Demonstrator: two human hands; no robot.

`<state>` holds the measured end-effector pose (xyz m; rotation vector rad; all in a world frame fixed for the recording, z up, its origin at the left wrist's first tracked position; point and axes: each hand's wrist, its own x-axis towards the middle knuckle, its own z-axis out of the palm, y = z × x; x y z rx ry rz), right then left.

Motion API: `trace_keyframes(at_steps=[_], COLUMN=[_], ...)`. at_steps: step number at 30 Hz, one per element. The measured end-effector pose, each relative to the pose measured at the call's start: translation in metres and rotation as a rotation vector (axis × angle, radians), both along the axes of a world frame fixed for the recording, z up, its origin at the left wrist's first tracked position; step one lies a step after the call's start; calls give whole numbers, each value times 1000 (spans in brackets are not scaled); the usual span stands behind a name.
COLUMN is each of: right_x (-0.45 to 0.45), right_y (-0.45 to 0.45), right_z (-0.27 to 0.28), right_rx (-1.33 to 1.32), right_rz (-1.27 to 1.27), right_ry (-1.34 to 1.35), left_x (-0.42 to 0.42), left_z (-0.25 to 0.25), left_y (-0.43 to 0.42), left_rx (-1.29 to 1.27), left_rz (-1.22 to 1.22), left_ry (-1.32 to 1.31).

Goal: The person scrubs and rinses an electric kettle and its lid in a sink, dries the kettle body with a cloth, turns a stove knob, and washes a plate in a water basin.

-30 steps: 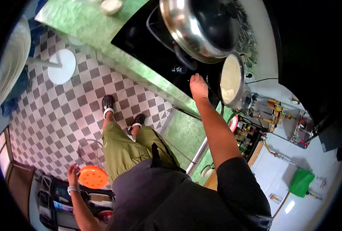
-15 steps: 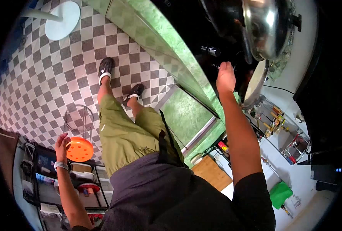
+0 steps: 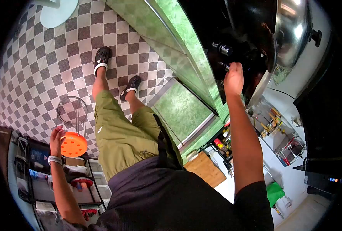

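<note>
My right hand point(image 3: 233, 79) reaches to the front of a black stove, its fingers closed on a stove knob point(image 3: 228, 67) that they partly hide. Just above it sits another shiny silver knob point(image 3: 222, 49). Past these knobs stands a dark pan point(image 3: 270, 52), its rim tilted toward me. A big silver domed lid or pot point(image 3: 294, 34) with a black handle is behind it. On the other side, my left hand point(image 3: 56, 138) hangs with loosely bent fingers apart, holding nothing visible. It is beside an orange stool point(image 3: 73, 144) with round holes and metal legs; contact is unclear.
A wooden cutting board point(image 3: 205, 169) leans or lies near bottles and a rack of utensils point(image 3: 273, 121). A green cloth or bag point(image 3: 274, 193) hangs lower right. Black shelving point(image 3: 38, 184) with boxes stands left. Green glass-like cabinet doors point(image 3: 184, 109) run below the stove.
The whole view has shifted a little as my head moved. My right hand stays at the knob, and the pan beside it looks more steeply tilted. My left hand still hangs by the stool.
</note>
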<state>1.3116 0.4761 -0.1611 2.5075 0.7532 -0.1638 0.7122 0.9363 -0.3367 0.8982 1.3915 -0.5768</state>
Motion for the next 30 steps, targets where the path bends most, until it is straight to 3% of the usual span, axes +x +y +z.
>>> trace_keyframes(at_steps=[30], right_x=[1], right_y=[3], right_z=[0], right_rx=[4], right_rz=[19], right_ry=[25], left_x=[-2], left_z=[-42], left_y=[3], left_rx=[-4], left_rz=[-35], left_ry=[8])
